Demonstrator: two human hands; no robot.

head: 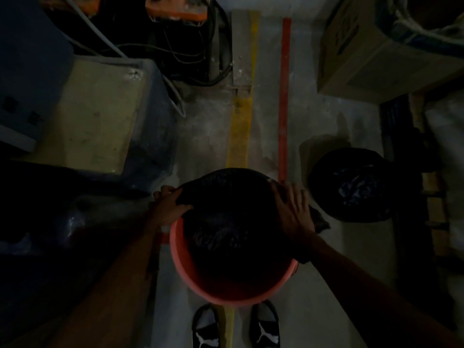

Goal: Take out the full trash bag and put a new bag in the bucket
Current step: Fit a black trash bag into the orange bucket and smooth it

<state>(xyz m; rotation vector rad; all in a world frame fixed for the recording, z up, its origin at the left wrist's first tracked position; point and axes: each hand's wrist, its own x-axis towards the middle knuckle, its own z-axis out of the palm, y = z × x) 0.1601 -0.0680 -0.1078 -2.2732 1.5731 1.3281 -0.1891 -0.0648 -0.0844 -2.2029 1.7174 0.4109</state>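
An orange bucket (190, 280) stands on the floor right in front of my shoes. A black trash bag (226, 197) lies inside it, its edge pulled over the far rim. My left hand (168, 204) grips the bag's edge at the bucket's left rim. My right hand (293, 207) lies flat with fingers spread, pressing the bag over the right rim. A full black trash bag (356, 184) sits on the floor to the right of the bucket.
A blue machine with a cream top (98, 116) stands at the left. Cables and orange equipment (180, 33) crowd the back. A cardboard box (371, 51) is at the back right. Yellow (241, 126) and red (283, 96) floor lines run ahead.
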